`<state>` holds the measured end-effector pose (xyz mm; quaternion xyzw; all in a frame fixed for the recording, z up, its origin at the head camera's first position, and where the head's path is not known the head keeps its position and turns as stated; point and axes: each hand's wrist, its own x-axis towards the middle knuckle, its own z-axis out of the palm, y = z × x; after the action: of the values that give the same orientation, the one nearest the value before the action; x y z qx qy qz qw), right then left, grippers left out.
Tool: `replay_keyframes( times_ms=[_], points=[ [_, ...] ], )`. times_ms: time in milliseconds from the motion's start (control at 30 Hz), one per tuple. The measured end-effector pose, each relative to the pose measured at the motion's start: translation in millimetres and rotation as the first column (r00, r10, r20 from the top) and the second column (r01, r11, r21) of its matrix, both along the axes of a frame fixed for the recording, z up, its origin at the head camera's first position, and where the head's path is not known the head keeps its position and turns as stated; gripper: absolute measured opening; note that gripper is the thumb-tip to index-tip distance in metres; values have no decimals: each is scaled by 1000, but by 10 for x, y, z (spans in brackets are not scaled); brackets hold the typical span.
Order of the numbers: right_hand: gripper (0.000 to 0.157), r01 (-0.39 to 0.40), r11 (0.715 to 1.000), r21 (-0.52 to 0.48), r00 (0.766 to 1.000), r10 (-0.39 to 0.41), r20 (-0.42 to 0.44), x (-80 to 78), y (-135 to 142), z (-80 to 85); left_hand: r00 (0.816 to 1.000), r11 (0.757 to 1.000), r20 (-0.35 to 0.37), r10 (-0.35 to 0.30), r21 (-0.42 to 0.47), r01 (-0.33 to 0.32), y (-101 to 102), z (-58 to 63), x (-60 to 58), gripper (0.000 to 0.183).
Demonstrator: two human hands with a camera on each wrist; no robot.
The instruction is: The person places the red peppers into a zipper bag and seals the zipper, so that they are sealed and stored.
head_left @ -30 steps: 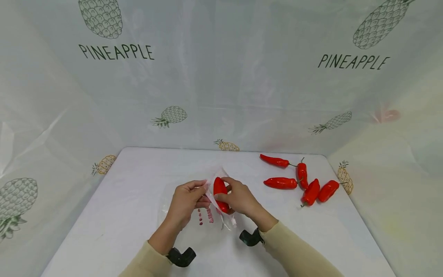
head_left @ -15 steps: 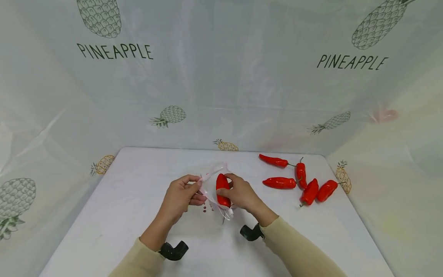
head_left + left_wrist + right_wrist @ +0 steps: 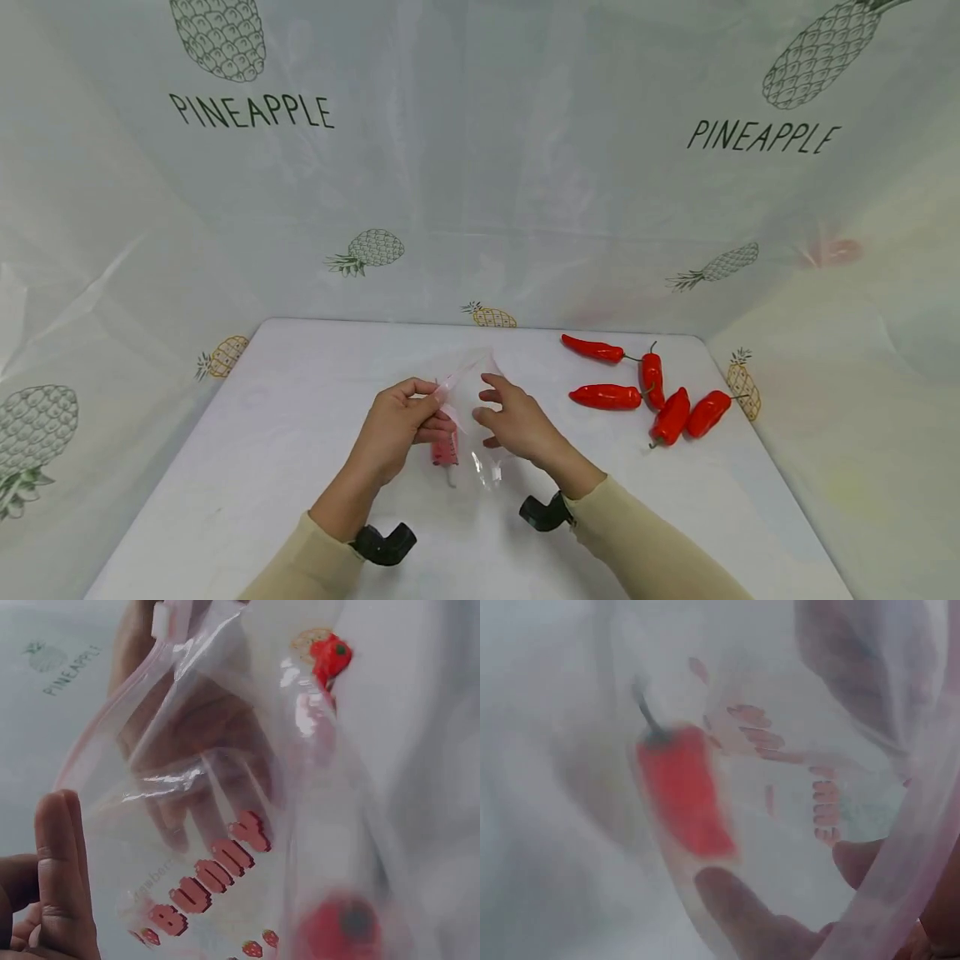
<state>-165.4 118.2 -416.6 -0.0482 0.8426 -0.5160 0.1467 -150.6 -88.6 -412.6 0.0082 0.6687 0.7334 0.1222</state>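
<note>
The left hand pinches the plastic bag, seemingly light, limp and slippery, by its likely best hold, the pink rim, while the right hand spreads, holding nothing.

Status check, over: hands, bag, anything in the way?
Left hand pinching edge of plastic bag. Right hand at its opening, fingers parted, empty. Red pepper showing through the plastic. Five loose peppers off right, nothing seen blocking.

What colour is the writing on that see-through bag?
Pinkish red with darker edges; the writing on the bag shows best in the left wrist view.
</note>
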Motion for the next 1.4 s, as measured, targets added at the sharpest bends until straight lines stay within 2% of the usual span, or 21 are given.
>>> replay_keyframes(
  times_ms=[100, 200, 400, 700, 1067, 1200, 1400],
  points=[
    [60, -18, 1000, 21, 999, 18, -37, 15, 39, 24, 998, 998, 20, 66, 18, -66, -8, -1, -20, 20],
    [53, -2, 1000, 21, 996, 4, -86, 23, 93, 32, 995, 996, 39, 89, 17, -89, -9, -26, -24, 19],
    [47, 46, 997, -58, 991, -52, -119, -32, 295, -14, 994, 995, 48, 99, -4, -99, 0, -92, -33, 19],
    [51, 50, 992, -114, 989, -65, -135, -244, 831, -101, 994, 995, 55, 97, -11, -97, -16, -178, -83, 15],
    [59, 21, 998, -66, 987, -31, -156, -340, 1373, -161, 994, 995, 54, 98, -9, -98, -21, -234, -100, 15],
    [58, 41, 998, -56, 989, -48, -139, -342, 1539, -181, 994, 995, 51, 98, -17, -97, -21, -238, -100, 16],
    [59, 78, 997, 25, 987, -73, -142, -352, 1782, -189, 994, 995, 51, 99, -21, -98, -24, -243, -113, 15]
  ],
)
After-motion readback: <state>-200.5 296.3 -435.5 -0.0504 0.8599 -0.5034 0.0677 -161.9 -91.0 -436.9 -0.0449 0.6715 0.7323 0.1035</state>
